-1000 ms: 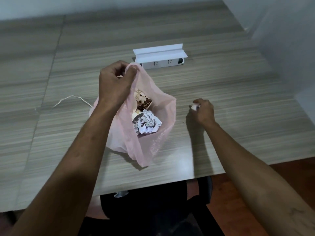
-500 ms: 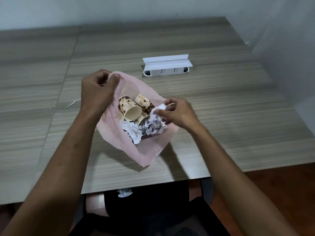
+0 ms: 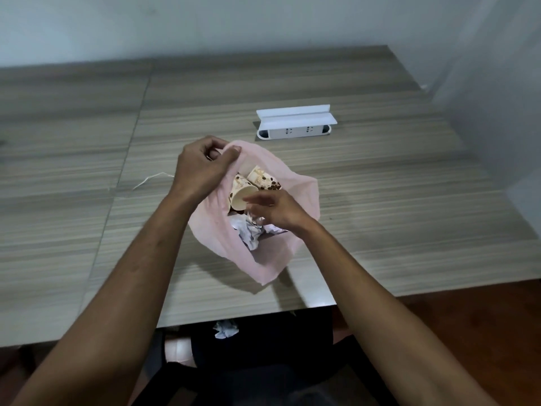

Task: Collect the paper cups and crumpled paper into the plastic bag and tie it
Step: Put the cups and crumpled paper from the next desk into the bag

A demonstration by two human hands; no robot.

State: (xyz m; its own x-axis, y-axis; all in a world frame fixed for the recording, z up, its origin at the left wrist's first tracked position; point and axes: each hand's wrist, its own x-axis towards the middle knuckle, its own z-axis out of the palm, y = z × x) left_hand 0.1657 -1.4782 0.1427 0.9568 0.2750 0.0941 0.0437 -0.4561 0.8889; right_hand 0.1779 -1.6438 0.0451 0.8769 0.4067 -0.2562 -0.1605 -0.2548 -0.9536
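Bag rim pinched by left hand; right hand (blurred) apparently loose-fingered inside

Dim, flat indoor light, kinda soft all over

My right hand is smeared with motion blur, my bag drops a soft shadow toward me on the table, and the wide lens bends the edges.

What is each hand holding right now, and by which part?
The left hand pinches the pink plastic bag at its upper rim. The right hand is over the bag's open mouth; whether it grips anything cannot be told.
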